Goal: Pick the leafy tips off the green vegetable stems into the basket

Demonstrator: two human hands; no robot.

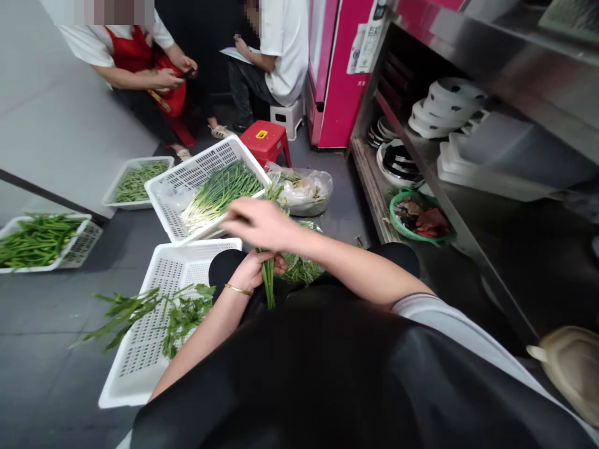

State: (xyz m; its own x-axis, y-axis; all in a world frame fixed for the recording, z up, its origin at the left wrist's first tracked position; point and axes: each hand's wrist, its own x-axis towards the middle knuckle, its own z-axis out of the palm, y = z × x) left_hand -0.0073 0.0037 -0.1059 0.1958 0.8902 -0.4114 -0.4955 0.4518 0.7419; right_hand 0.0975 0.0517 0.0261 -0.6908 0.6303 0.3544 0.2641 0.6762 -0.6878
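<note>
Head view: left hand [255,268] clasps the green stalks [269,280]; right hand [262,223] (blurred, grip unclear) crosses above. Loose stalks could slip past the white basket [140,368] onto the floor.

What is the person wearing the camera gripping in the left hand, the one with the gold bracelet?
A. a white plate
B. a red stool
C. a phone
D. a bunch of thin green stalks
D: the left hand is closed around a bunch of thin green stalks held upright over the lap, while the right hand reaches across above it.
</note>
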